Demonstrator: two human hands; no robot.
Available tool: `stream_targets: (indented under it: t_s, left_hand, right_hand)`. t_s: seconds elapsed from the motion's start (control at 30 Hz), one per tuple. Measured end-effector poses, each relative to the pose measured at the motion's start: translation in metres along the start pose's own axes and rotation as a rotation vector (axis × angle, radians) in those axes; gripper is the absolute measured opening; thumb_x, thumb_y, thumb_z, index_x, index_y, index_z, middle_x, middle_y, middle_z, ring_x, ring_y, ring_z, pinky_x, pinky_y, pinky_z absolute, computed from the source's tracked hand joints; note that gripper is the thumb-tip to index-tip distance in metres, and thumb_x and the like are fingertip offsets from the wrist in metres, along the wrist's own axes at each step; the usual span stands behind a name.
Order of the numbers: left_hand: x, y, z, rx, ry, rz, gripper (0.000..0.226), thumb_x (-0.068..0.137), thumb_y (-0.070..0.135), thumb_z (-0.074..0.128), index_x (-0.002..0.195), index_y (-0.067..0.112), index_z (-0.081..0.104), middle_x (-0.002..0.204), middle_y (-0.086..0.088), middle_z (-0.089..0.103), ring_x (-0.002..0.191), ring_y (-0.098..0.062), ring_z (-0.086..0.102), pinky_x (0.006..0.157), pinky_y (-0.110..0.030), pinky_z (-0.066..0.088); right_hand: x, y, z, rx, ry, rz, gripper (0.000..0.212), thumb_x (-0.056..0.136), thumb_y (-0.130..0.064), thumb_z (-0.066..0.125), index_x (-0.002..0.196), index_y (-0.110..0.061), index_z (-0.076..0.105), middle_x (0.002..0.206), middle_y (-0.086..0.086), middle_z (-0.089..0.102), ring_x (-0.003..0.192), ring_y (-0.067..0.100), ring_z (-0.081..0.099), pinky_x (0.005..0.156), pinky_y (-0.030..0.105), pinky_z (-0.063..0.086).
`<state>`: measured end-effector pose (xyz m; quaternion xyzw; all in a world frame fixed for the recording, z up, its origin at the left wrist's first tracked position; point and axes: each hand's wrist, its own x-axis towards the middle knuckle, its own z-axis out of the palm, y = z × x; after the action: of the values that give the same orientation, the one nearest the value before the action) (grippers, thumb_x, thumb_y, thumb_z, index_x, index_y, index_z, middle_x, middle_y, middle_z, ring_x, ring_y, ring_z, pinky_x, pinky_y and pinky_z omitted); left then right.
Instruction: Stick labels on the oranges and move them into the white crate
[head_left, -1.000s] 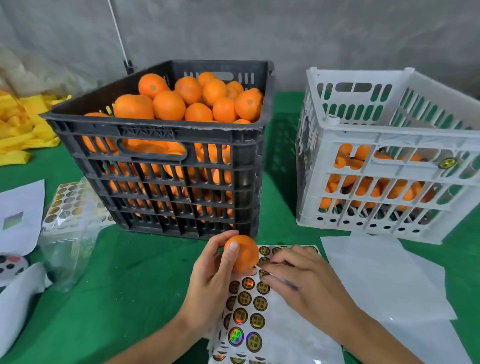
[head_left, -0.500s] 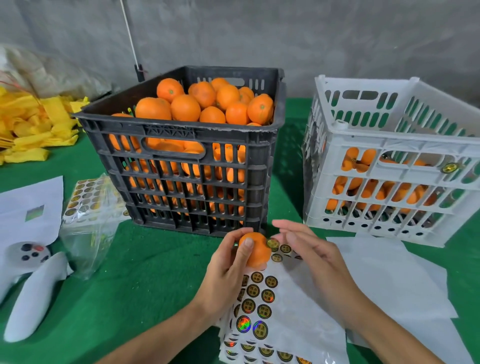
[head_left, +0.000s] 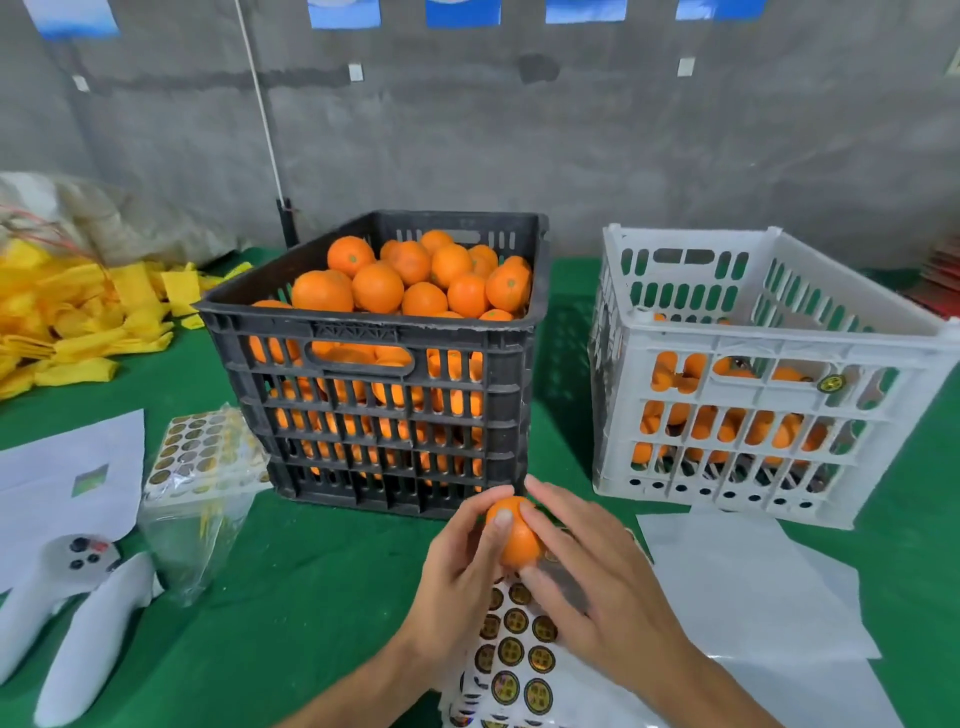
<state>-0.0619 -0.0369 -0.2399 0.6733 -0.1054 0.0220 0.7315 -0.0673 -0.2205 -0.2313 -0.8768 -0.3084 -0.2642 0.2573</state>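
Between both hands, the orange (head_left: 514, 535) is gripped by the left hand (head_left: 457, 577) while the right hand (head_left: 587, 587) clasps it, probably pressing the label flat.

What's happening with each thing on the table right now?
Orange: held between both hands.
Left hand: holding the orange.
Right hand: fingers on the orange.
Black crate: heaped full of oranges.
White crate: partly filled.
Sticker sheet: some stickers gone.
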Motion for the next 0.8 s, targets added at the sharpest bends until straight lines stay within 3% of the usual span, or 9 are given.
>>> stream_targets:
  t_s: [0.13, 0.27, 0.37, 0.43, 0.53, 0.6, 0.67, 0.73, 0.8]
  left_hand:
    - [0.014, 0.031, 0.014, -0.054, 0.031, 0.041, 0.037, 0.104, 0.028, 0.055, 0.138, 0.017, 0.064, 0.132, -0.005, 0.07, 0.121, -0.032, 0.068, 0.098, -0.046, 0.059]
    - [0.03, 0.08, 0.037, 0.0, -0.123, 0.076, 0.046, 0.105, 0.046, 0.053, 0.149, 0.033, 0.054, 0.142, 0.01, 0.063, 0.13, -0.011, 0.062, 0.102, -0.028, 0.054]
    - [0.057, 0.124, 0.051, 0.147, -0.223, 0.174, 0.058, 0.101, 0.051, 0.05, 0.156, 0.036, 0.043, 0.147, 0.021, 0.057, 0.138, 0.004, 0.049, 0.118, -0.026, 0.041]
    - [0.078, 0.152, 0.056, 0.196, -0.292, 0.273, 0.051, 0.104, 0.04, 0.053, 0.154, 0.029, 0.047, 0.139, 0.027, 0.062, 0.136, 0.007, 0.051, 0.115, -0.019, 0.041]
    - [0.113, 0.181, 0.045, 0.366, -0.184, 0.489, 0.028, 0.105, 0.028, 0.058, 0.131, 0.027, 0.065, 0.125, 0.016, 0.07, 0.122, 0.002, 0.062, 0.103, -0.016, 0.05]
    - [0.142, 0.188, 0.028, 0.604, -0.052, 0.609, 0.019, 0.106, 0.027, 0.057, 0.119, 0.023, 0.07, 0.118, 0.01, 0.07, 0.115, -0.004, 0.065, 0.101, -0.022, 0.052]
    - [0.172, 0.191, 0.011, 0.777, 0.012, 0.493, 0.021, 0.106, 0.028, 0.058, 0.12, 0.019, 0.07, 0.121, 0.004, 0.071, 0.117, -0.012, 0.065, 0.103, -0.032, 0.051]
    - [0.202, 0.191, 0.0, 0.933, -0.04, 0.222, 0.035, 0.105, 0.032, 0.059, 0.137, 0.018, 0.061, 0.14, -0.004, 0.062, 0.131, -0.022, 0.058, 0.109, -0.034, 0.046]
    - [0.226, 0.191, -0.005, 1.13, -0.155, 0.014, 0.048, 0.106, 0.031, 0.055, 0.153, 0.023, 0.046, 0.158, -0.007, 0.046, 0.142, -0.027, 0.047, 0.114, -0.036, 0.04]
  right_hand:
    - [0.013, -0.013, -0.005, -0.011, 0.107, 0.03, 0.075, 0.1, -0.052, 0.058, 0.16, -0.016, 0.031, 0.167, -0.008, 0.027, 0.151, 0.01, 0.031, 0.119, 0.027, 0.033]
    - [0.039, -0.005, -0.04, -0.243, 0.303, -0.029, 0.07, 0.104, -0.048, 0.053, 0.158, -0.008, 0.031, 0.164, 0.005, 0.034, 0.149, 0.017, 0.038, 0.122, 0.022, 0.027]
    - [0.071, 0.013, -0.079, -0.402, 0.442, -0.067, 0.067, 0.104, -0.041, 0.057, 0.151, 0.003, 0.039, 0.157, 0.019, 0.042, 0.139, 0.028, 0.051, 0.114, 0.032, 0.041]
    - [0.094, 0.029, -0.107, -0.476, 0.479, 0.019, 0.069, 0.1, -0.035, 0.064, 0.15, 0.006, 0.04, 0.158, 0.023, 0.039, 0.132, 0.035, 0.056, 0.103, 0.041, 0.05]
    - [0.124, 0.053, -0.139, -0.533, 0.432, 0.218, 0.067, 0.1, -0.033, 0.059, 0.155, -0.002, 0.037, 0.165, 0.019, 0.028, 0.135, 0.04, 0.052, 0.1, 0.05, 0.053]
    - [0.136, 0.072, -0.145, -0.629, 0.333, 0.278, 0.059, 0.103, -0.036, 0.051, 0.154, -0.007, 0.041, 0.167, 0.017, 0.023, 0.148, 0.038, 0.036, 0.114, 0.053, 0.043]
    - [0.143, 0.086, -0.139, -0.725, 0.183, 0.321, 0.053, 0.108, -0.043, 0.039, 0.151, -0.012, 0.044, 0.166, 0.016, 0.026, 0.154, 0.031, 0.025, 0.125, 0.049, 0.025]
    - [0.145, 0.091, -0.127, -0.709, 0.16, 0.352, 0.054, 0.111, -0.042, 0.025, 0.132, -0.013, 0.066, 0.145, 0.016, 0.058, 0.136, 0.025, 0.054, 0.121, 0.042, 0.031]
    - [0.146, 0.09, -0.114, -0.72, 0.299, 0.339, 0.069, 0.11, -0.04, 0.017, 0.082, -0.019, 0.076, 0.082, 0.006, 0.076, 0.073, 0.02, 0.066, 0.093, 0.038, 0.05]
